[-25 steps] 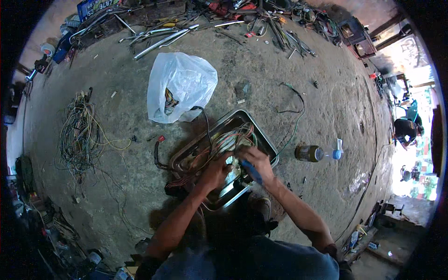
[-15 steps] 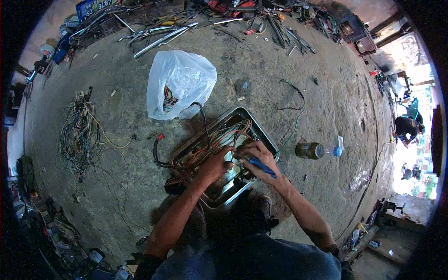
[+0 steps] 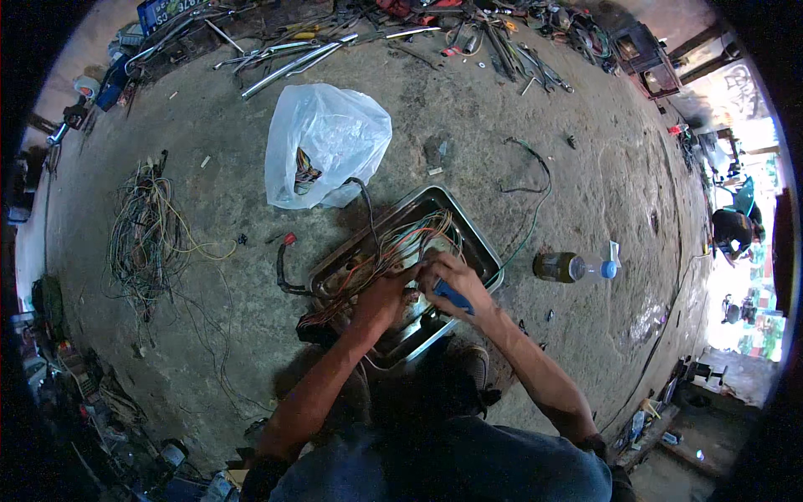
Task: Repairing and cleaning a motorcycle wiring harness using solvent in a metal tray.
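Note:
My right hand (image 3: pixel 458 279) is closed around blue-handled pliers (image 3: pixel 452 296), whose jaws are hidden by my fingers. Close against it, my left hand (image 3: pixel 386 297) is closed on wires; its fingertips are partly covered. Both hands are over a metal tray (image 3: pixel 478 234) that lies slanted on the floor by my feet. A wiring harness (image 3: pixel 410 237) of orange, green, white and dark strands runs across the tray under my hands. A black sheathed branch with a red end (image 3: pixel 290 239) sticks out over the tray's left side.
Beyond the tray lies a clear plastic bag (image 3: pixel 330 138) with wires inside. A tangled wire heap (image 3: pixel 146 238) is on the left. To the right are a bottle of dark liquid (image 3: pixel 560 267) lying on its side and a green wire (image 3: pixel 535 209). Tools (image 3: pixel 293 67) line the far edge.
My right hand has turned a little and drawn in toward my left, with the pliers' blue handles now more covered. The view has shifted slightly.

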Available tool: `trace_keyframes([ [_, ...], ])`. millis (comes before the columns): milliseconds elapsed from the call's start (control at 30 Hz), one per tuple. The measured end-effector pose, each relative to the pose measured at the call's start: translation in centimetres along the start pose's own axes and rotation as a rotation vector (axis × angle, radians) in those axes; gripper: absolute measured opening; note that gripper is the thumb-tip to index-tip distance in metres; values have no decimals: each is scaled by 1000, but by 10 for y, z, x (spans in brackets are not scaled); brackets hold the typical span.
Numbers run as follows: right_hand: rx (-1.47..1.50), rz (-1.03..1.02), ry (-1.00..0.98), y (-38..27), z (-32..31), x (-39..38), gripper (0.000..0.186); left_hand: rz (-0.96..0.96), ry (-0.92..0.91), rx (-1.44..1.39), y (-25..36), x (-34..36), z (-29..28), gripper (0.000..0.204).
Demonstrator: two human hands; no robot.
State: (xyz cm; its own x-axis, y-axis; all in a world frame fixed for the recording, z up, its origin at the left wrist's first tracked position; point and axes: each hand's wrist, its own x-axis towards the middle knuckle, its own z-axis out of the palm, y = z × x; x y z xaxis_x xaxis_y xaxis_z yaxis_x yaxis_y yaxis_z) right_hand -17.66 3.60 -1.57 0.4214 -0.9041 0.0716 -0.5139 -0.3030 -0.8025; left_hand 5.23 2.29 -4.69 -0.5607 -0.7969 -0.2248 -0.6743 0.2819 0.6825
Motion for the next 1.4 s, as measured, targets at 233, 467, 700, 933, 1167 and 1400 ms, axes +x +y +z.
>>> trace_keyframes([
  [233, 696, 473, 61, -11, -5, 4, 23, -5, -60, -16, -3, 5, 0, 85],
  [467, -49, 170, 126, -15, 3, 1, 23, -66, -88, 92, -2, 5, 5, 87],
  [700, -99, 206, 87, -11, 12, -4, 27, -88, 89, 77, 14, -11, 9, 82],
  [933, 85, 212, 153, -14, 16, -8, 31, -139, 185, -52, 18, -22, 21, 75],
  [1167, 33, 30, 151, -15, 15, -2, 30, -143, 280, -209, 17, -19, 23, 55],
  [1400, 105, 289, 303, -26, 24, -7, 38, -132, 328, 5, 31, -25, 30, 31],
])
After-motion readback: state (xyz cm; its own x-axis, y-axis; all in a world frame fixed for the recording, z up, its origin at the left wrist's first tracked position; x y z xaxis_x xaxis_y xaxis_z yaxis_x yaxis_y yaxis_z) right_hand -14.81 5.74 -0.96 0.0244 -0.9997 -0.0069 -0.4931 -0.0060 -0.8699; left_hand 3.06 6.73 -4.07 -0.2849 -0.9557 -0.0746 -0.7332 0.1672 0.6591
